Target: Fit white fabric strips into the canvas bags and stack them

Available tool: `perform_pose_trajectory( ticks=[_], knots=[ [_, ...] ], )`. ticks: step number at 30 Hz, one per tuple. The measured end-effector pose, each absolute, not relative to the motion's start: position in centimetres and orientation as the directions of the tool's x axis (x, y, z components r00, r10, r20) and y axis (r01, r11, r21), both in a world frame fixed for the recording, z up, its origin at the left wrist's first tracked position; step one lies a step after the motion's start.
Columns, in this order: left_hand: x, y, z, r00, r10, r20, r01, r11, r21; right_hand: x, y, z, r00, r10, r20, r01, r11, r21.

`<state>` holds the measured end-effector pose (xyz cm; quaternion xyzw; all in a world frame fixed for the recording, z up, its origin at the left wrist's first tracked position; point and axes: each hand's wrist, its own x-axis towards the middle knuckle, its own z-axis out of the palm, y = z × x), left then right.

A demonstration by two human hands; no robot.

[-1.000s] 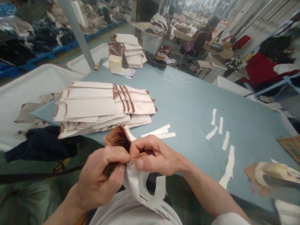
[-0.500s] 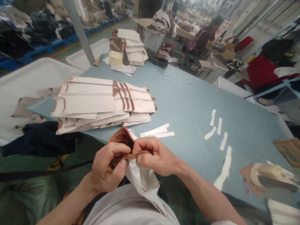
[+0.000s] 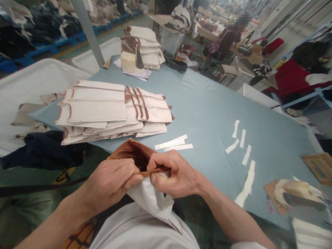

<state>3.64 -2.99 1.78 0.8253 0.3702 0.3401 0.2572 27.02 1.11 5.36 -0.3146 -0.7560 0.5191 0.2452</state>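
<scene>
A white cloth piece (image 3: pixel 149 197) with a brown lining and edge hangs in front of my body, its brown opening facing up. My left hand (image 3: pixel 114 178) is closed on the brown edge at the left of the opening. Close beside it, my right hand (image 3: pixel 172 174) pinches the same edge, thumb below and fingers curled above. The fingertips of both hands nearly meet. Just beyond my hands, white paper-like strips (image 3: pixel 178 147) lie on the blue-green table (image 3: pixel 202 124).
Stacked white pieces with brown edges (image 3: pixel 98 110) lie at the table's left, another stack (image 3: pixel 147 45) at its far end. Loose white strips (image 3: pixel 242 139), a cardboard piece (image 3: pixel 317 167) and a pink tool (image 3: pixel 270 205) are to the right. A person (image 3: pixel 225 41) sits far off.
My left hand has turned flatter, its fingers now closed over the edge. The brown opening is spread wider to the left. My right hand stays almost where it was.
</scene>
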Motion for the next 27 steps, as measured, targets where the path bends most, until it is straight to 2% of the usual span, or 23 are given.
perform_pose_trajectory(
  ticks=[6, 10, 13, 15, 17, 23, 27],
  knots=[
    [4.6, -1.2, 4.3, 0.509, 0.841, 0.183, 0.315, -0.38, 0.87, 27.4, 1.2, 5.4, -0.727, 0.66, 0.192, 0.255, 0.518, -0.817],
    [4.7, -1.2, 4.6, 0.596, 0.803, 0.022, 0.284, -0.237, 0.929, 27.4, 1.3, 5.9, -0.785, 0.576, 0.227, 0.191, 0.574, -0.796],
    [5.0, -2.8, 4.5, 0.624, 0.773, 0.116, 0.27, -0.352, 0.896, 27.8, 1.0, 6.1, -0.814, 0.541, 0.211, 0.18, 0.581, -0.794],
    [5.5, -4.2, 4.6, 0.581, 0.775, 0.25, 0.285, -0.481, 0.829, 28.0, 1.0, 5.8, -0.798, 0.551, 0.244, 0.163, 0.588, -0.792],
    [6.2, -5.6, 4.8, 0.538, 0.78, 0.32, 0.319, -0.54, 0.779, 28.1, 1.3, 5.0, -0.763, 0.575, 0.296, 0.144, 0.597, -0.789],
    [7.8, -7.6, 5.8, 0.561, 0.763, 0.322, 0.349, -0.57, 0.744, 26.5, 2.5, -0.2, -0.614, 0.716, 0.332, 0.16, 0.524, -0.836],
    [8.5, -7.5, 5.4, 0.574, 0.743, 0.346, 0.373, -0.613, 0.697, 25.8, 2.2, -2.9, -0.484, 0.778, 0.401, 0.214, 0.549, -0.808]
  ],
)
